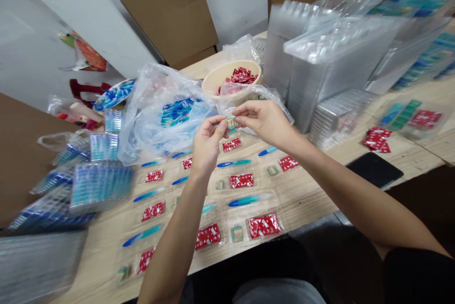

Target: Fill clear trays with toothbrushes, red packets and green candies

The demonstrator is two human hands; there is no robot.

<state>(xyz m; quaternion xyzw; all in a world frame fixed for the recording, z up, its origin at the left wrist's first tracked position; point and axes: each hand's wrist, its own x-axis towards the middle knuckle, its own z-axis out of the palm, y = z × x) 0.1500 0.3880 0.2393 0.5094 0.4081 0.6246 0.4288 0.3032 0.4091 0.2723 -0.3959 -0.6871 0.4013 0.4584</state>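
Note:
Over the far part of the table, my left hand (pixel 208 145) pinches a small green-and-tan striped block (pixel 232 122) between thumb and fingers. My right hand (pixel 265 119) is closed at the block's other side, its fingertips touching it. Below my hands, clear plastic trays (pixel 254 204) lie in rows. Many hold a blue-to-teal pen-shaped piece (pixel 249 200) and a red patterned packet (pixel 265 226). Some also hold a similar striped block (pixel 237 234). My left forearm covers part of the rows.
Behind stand a cream bowl (pixel 208 87) of red packets and a plastic bag (pixel 142 105) of blue pieces. Filled trays are stacked left (pixel 101 185). Tall stacks of clear plastic (pixel 320 62) stand right, near a black flat phone-like object (pixel 375 170).

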